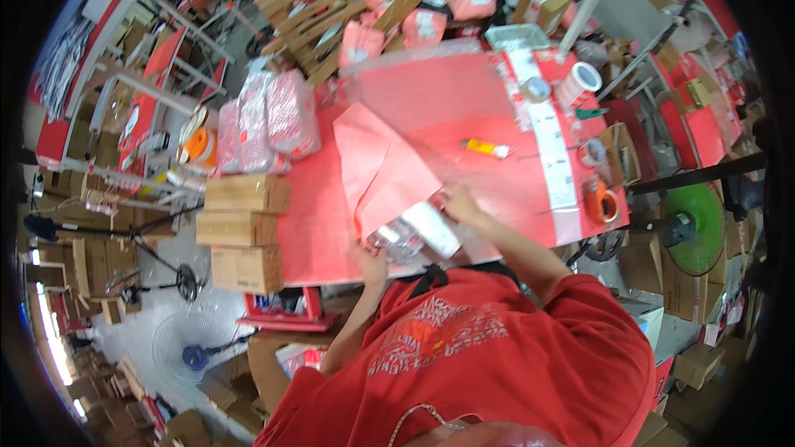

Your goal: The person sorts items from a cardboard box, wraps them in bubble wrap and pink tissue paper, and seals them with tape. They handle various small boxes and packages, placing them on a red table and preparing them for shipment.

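Observation:
A pink plastic mailer bag (pixel 382 167) lies on the red table (pixel 422 87) in front of me, its mouth towards my body. My left hand (pixel 371 261) grips the near left edge of the bag. On the opposite side of the mouth, my right hand (pixel 461 203) holds the right edge. Between the hands, a clear plastic-wrapped item (pixel 397 241) shows at the mouth, beside a white flat piece (pixel 433 228). How far these reach into the bag is hidden.
Bubble-wrapped parcels (pixel 292 113) and cardboard boxes (pixel 243 230) line the table's left side. A yellow utility knife (pixel 486 148) lies right of the bag. Tape rolls (pixel 601 202) and a white label strip (pixel 553 149) are further right. A green fan (pixel 692 228) stands beyond the right edge.

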A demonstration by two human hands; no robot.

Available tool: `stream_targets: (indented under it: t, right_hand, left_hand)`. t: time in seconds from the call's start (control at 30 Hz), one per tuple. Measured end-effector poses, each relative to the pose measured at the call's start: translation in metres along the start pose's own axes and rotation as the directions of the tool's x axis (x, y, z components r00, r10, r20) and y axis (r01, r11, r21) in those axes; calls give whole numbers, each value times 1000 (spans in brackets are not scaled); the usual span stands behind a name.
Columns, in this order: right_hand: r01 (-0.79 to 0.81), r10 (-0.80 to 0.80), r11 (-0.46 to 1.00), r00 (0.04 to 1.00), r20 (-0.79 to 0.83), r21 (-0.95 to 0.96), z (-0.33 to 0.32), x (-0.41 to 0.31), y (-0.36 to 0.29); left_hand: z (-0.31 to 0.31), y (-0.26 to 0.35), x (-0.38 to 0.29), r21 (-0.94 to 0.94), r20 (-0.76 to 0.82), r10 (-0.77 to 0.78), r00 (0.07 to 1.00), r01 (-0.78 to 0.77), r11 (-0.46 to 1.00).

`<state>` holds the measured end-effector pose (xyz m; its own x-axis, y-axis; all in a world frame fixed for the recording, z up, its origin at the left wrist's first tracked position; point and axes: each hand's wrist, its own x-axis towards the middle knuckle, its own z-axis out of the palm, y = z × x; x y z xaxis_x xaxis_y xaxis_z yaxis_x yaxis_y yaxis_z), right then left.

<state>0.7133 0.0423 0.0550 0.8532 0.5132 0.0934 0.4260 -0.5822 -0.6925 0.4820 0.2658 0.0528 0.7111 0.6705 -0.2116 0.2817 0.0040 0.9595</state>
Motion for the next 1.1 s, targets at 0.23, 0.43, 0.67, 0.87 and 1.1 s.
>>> stream_targets:
  t: [0.23, 0.43, 0.67, 0.87, 1.1]
  right_hand:
    - [125, -127, 992, 871, 475, 37, -66, -93, 22]
    - [-178, -98, 923, 749, 656, 342, -162, -81, 0]
    - [-423, -175, 181, 875, 452, 888, -317, 17, -122]
    - [-371, -74, 69, 924, 376, 926, -325, 136, -109]
    - [-511, 211, 317, 859, 466, 799, -321, 33, -102]
  left_hand:
    - [-36, 34, -36, 446, 199, 66, 978, -150, 882]
    - [-19, 90, -61, 253, 270, 238, 933, -307, 917]
    - [-10, 349, -14, -404, 351, 37, 936, 116, 907]
    - [16, 349, 133, -645, 457, -171, 873, 458, 612]
    - [-27, 305, 67, -95, 368, 44, 929, -9, 995]
